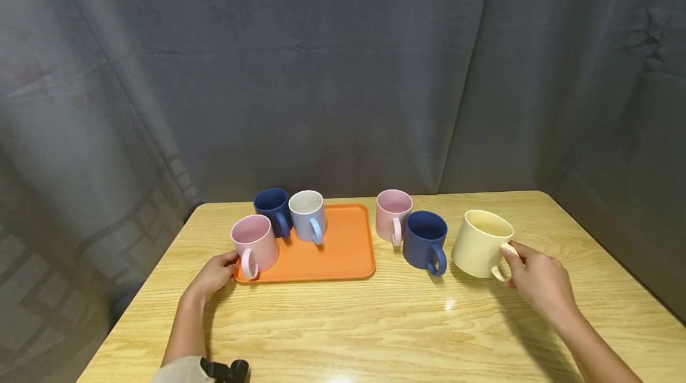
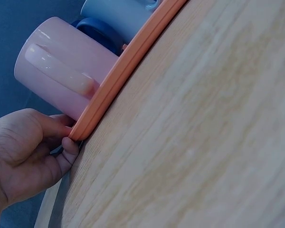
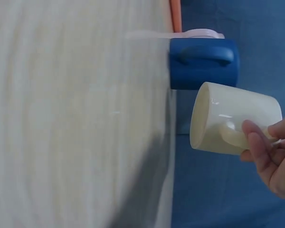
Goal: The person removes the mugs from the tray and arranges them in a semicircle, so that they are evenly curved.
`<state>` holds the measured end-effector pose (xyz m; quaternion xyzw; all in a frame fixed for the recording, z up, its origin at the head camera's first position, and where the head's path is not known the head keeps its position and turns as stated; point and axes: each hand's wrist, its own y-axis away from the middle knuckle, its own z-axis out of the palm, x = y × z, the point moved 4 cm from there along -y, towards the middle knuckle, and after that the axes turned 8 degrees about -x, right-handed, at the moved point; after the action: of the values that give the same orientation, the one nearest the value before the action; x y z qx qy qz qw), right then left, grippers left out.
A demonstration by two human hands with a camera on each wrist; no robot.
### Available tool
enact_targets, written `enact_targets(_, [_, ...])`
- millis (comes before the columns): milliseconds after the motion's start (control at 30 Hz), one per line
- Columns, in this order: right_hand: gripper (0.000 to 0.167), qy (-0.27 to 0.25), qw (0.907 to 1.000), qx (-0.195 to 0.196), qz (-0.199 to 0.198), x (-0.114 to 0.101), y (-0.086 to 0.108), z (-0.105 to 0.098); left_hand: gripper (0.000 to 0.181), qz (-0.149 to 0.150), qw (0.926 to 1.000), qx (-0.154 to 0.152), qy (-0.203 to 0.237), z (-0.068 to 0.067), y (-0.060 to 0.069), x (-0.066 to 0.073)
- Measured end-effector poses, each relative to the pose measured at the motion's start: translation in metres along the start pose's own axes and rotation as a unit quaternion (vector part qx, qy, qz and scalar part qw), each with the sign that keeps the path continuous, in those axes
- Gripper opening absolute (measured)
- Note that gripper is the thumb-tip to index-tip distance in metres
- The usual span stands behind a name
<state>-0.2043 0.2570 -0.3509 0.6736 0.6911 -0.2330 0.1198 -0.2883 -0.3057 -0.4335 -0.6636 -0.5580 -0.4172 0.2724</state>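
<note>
My left hand (image 1: pixel 215 274) grips the left edge of an orange tray (image 1: pixel 343 255), its thumb and fingers at the near corner in the left wrist view. Close beside that hand, a pink mug (image 1: pixel 259 246) stands on the tray. A dark blue mug (image 1: pixel 270 209) and a light blue mug (image 1: pixel 305 219) with a white inside stand on it too. My right hand (image 1: pixel 542 279) holds a pale yellow mug (image 1: pixel 477 247) by its handle. That mug tilts slightly, and the right wrist view shows its base (image 3: pixel 199 116) raised off the table.
Right of the tray, a second pink mug (image 1: pixel 387 222) and a second dark blue mug (image 1: pixel 418 246) stand on the wooden table (image 1: pixel 343 323), close together. Beyond the table's far edge hangs a grey curtain (image 1: pixel 343 73).
</note>
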Motion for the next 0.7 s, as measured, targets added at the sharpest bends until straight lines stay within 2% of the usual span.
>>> enact_targets(167, [0.05,0.002,0.9995,-0.031,0.001,0.001,-0.001,0.01,0.042,-0.004,1.0,0.001,-0.005,0.0,0.001,0.0])
enact_targets(467, [0.045,-0.001,0.9978,-0.059,-0.03,-0.006,0.004,0.022,0.044,-0.006,1.0,-0.001,-0.007,-0.001,0.004,0.001])
enact_targets(700, [0.045,-0.021,0.9941,-0.103,-0.023,-0.01,0.011,0.034,0.043,0.002,1.0,-0.007,-0.003,-0.001,0.001,0.001])
